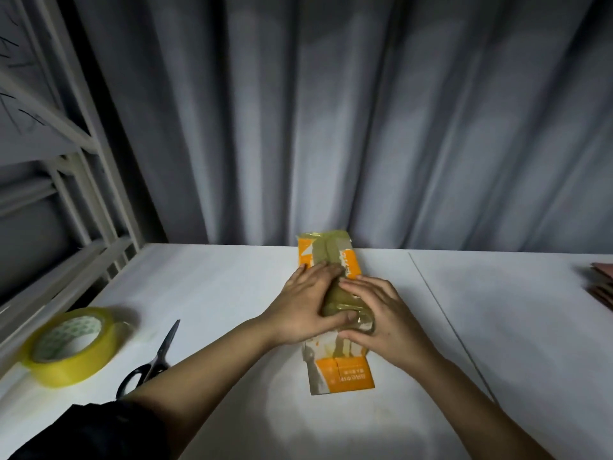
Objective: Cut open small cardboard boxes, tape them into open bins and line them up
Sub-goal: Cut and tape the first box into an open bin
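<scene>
- Small orange and white cardboard box (pixel 335 313), lying flat on a white table (pixel 212 280), just right of the table's centre, long axis running from 12 to 6 o'clock, far end close to the table's back edge.
- Yellowish clear tape wrapped over the box's middle and far end, wrinkled and glossy.
- Printed lettering visible on the near orange panel, too small to read.
- Left hand (pixel 303 303) laid palm down on the box from 8 o'clock, fingers nearly straight and pointing toward 2 o'clock, thumb pressed across the taped middle.
- Right hand (pixel 381 313) laid palm down on the box from 4 o'clock, fingers spread and gently bent, pressing on the tape; thumb resting on the box's near half.
- Fingertips of both hands close together over the box's centre line.
- Black-handled scissors (pixel 154 356) at 9 o'clock of the box, closed, blades pointing toward 1 o'clock, handles partly hidden behind the left forearm.
- Roll of yellow tape (pixel 71 346) farther out at 9 o'clock, near the table's left edge, lying flat and blurred.
- Stack of flat brownish sheets (pixel 602 283) at 3 o'clock, at the frame's right edge.
- Grey curtain (pixel 365 121) behind the table at 12 o'clock.
- Pale metal frame (pixel 83 180) at 10 o'clock.
</scene>
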